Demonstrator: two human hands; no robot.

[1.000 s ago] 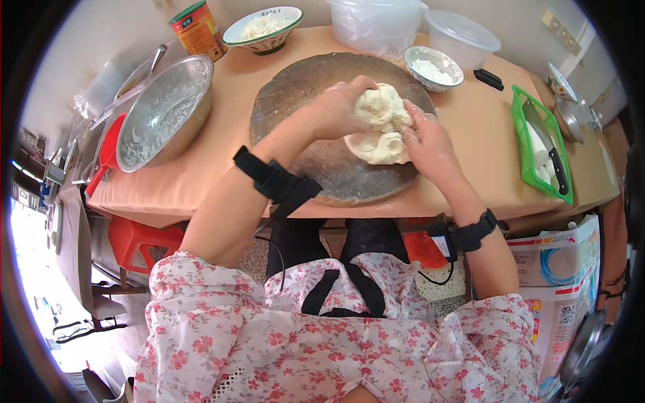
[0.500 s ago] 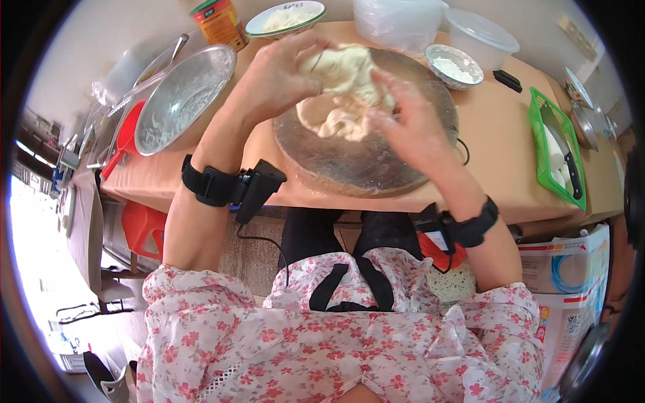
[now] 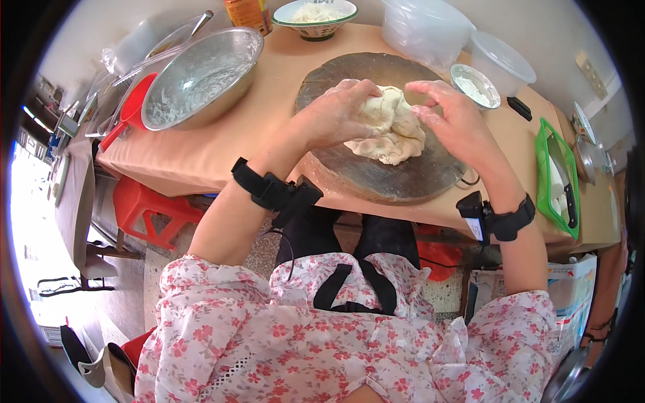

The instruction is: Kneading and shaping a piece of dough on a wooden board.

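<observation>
A lump of pale, folded dough rests on a round, dark wooden board dusted with flour. My left hand grips the dough's left side, fingers over its top and thumb lower down. On the other side, my right hand is raised beside the dough with its fingers apart and slightly curved. Nothing shows in that hand, though its thumb tip comes close to the dough's edge. Both hands have floury fingers.
A floury metal bowl and a red scoop stand left. Behind are a bowl of white shreds, an orange can and plastic tubs. A small flour bowl and a green basket with a knife lie right.
The dough, held up and stretched between both hands before, now sits lower, bunched on the board. My right hand has come away from it and opened. The whole view has shifted.
</observation>
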